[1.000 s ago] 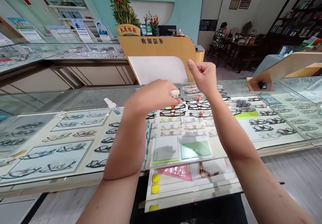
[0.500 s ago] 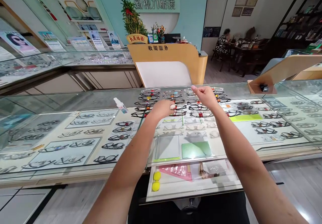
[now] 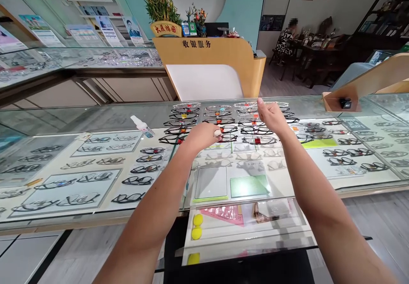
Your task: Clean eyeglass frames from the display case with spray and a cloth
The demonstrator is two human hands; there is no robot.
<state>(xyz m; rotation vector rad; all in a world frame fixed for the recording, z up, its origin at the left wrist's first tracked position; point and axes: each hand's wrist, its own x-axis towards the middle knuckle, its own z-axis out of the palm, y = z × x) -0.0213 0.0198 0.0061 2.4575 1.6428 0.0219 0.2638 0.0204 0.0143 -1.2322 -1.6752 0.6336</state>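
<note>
My left hand [image 3: 204, 136] reaches over the glass counter with its fingers curled down at the front eyeglasses [image 3: 228, 138] of the second column. A pale round piece, perhaps a ring, shows by its fingers; the fingertips are hidden. Farther right, my right hand [image 3: 272, 117] is above the far part of the display, thumb raised and the other fingers folded in. It is by the eyeglasses [image 3: 291, 119] of the right column, and what its fingers hold, if anything, is hidden. Between the hands lies a column of dark eyeglasses [image 3: 255, 130] with small coloured tags.
A white spray bottle [image 3: 142, 126] lies left of the frames. Under the glass are more eyeglasses [image 3: 137, 181] and a green card [image 3: 249, 186]. Close to my body is an open drawer [image 3: 255, 233] with yellow round cases [image 3: 197, 226]. A wooden-framed mirror stand [image 3: 341, 101] stands at right; a person [image 3: 286, 41] sits beyond.
The view has tilted down a little. My right hand has shifted right, from the third column towards the right column. My left hand stays at the second column's front eyeglasses.
</note>
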